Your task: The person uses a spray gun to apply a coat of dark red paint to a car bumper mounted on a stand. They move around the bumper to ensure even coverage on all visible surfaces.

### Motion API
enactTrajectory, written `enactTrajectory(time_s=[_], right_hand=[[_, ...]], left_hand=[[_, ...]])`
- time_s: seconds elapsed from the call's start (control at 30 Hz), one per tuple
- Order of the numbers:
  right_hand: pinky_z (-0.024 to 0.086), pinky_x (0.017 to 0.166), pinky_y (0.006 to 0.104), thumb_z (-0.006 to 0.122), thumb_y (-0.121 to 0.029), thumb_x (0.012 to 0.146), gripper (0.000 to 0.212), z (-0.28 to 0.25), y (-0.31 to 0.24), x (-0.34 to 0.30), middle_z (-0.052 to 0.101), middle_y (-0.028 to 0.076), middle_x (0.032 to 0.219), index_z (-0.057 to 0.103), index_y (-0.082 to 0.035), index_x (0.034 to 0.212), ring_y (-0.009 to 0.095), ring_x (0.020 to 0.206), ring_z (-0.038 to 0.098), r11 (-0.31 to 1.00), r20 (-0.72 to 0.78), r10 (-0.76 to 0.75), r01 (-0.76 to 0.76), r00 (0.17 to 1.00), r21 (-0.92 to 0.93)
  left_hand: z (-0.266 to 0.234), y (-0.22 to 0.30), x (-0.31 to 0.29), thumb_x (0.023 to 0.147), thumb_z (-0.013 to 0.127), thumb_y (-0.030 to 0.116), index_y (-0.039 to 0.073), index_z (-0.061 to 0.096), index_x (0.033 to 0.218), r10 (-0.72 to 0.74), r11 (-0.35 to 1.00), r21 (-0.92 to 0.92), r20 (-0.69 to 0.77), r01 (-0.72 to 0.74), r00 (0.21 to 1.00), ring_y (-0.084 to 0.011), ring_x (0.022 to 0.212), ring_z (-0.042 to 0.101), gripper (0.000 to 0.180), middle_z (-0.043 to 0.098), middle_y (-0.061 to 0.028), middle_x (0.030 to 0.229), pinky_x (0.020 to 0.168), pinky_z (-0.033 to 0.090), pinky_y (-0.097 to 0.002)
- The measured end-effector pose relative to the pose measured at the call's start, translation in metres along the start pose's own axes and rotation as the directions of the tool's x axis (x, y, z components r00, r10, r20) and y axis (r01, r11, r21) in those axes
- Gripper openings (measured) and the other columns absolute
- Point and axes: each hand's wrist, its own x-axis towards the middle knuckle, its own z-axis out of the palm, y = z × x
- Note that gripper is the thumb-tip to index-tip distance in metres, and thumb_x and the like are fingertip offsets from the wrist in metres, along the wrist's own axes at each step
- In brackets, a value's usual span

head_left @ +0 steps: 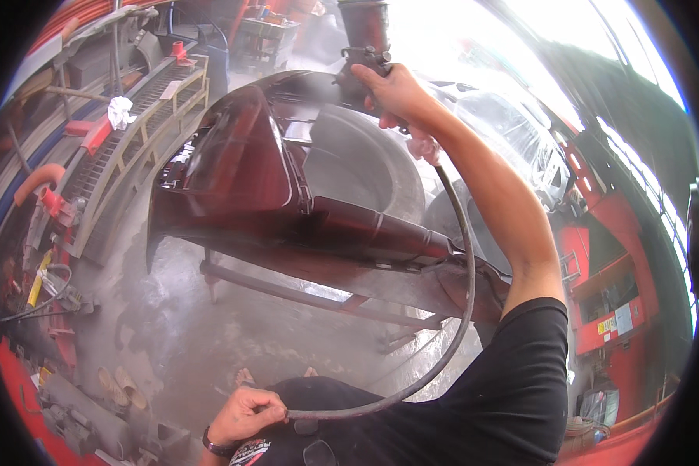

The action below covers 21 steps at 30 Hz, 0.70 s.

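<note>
1. Grey metal makes up the slatted ramp (110,159) well beyond the left hand; a crumpled white cloth (119,113) lies against its upper part. Neither shows any part in the work.
2. Brown sandals (130,388) sit on the floor, to the left of that hand.
3. Left hand (248,415): low, before the person's body, fingers pinched on the air hose (470,264), which loops rightward and up to the other hand.
4. Dark red body panel (241,171): ahead of both hands, mostly left of and below the right one, resting on a metal stand (279,287). Its outer face is glossy and evenly dark red, so I judge that coverage there is well along.
5. Inside the panel's curve, just below the right hand, a grey surface (357,159) shows no red. Whether it belongs to the panel, or needs any, I cannot tell.
6. Spray gun (359,68): above the panel, cup uppermost, firmly gripped by the right hand (400,97). Mist hangs around, so spraying seems unfinished; the trigger's position and remaining coats cannot be made out.
7. Clear sheeting (497,120) and a red shelf unit (635,311) stand farther right of the right hand.
</note>
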Motion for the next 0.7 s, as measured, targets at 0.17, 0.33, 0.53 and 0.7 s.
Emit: enactTrajectory(time_s=[0.17,0.33,0.53,0.7], right_hand=[[0.048,0.039,0.0274,0.059,-0.054,0.097,0.057,0.003,-0.041,-0.012,0.068,0.012,0.076,0.071,0.001,0.112,0.014,0.043,0.059,0.996,0.158,-0.065,0.054,0.985,0.071],[0.049,0.042,0.0286,0.057,-0.052,0.099,0.054,-0.001,-0.023,0.002,0.07,0.012,0.083,0.072,-0.003,0.114,0.013,0.042,0.056,0.995,0.136,-0.091,0.084,0.987,0.058],[0.048,0.043,0.0282,0.059,-0.05,0.098,0.05,-0.017,-0.008,0.0,0.066,0.008,0.079,0.072,-0.005,0.113,0.013,0.041,0.052,0.999,0.068,-0.011,0.013,0.998,-0.034],[0.044,0.041,0.0262,0.059,-0.046,0.099,0.044,-0.035,-0.006,-0.055,0.066,0.005,0.075,0.071,-0.004,0.106,0.011,0.041,0.051,0.999,0.166,0.011,-0.005,0.986,-0.042]], left_hand=[[0.003,0.005,-0.01,0.096,0.067,0.024,-0.003,0.071,0.085,0.026,0.999,-0.03,-0.085,-0.029,0.996,-0.0095,0.068,0.056,0.03,0.069,-0.0046,0.076,0.062,0.042,-0.0259],[0.004,0.007,-0.006,0.097,0.066,0.018,-0.002,0.07,0.086,0.025,1.0,0.012,-0.046,-0.025,0.999,-0.0072,0.073,0.057,0.023,0.069,-0.0028,0.079,0.067,0.044,-0.0239],[0.007,0.001,0.001,0.098,0.066,0.015,-0.002,0.071,0.089,0.022,1.0,0.022,-0.017,-0.021,1.0,-0.0065,0.076,0.058,0.019,0.069,-0.002,0.081,0.07,0.045,-0.0231],[0.014,0.01,0.01,0.097,0.067,0.02,-0.003,0.07,0.085,0.008,1.0,0.028,-0.009,-0.008,1.0,-0.0075,0.069,0.054,0.026,0.068,-0.0027,0.076,0.063,0.041,-0.0248]])
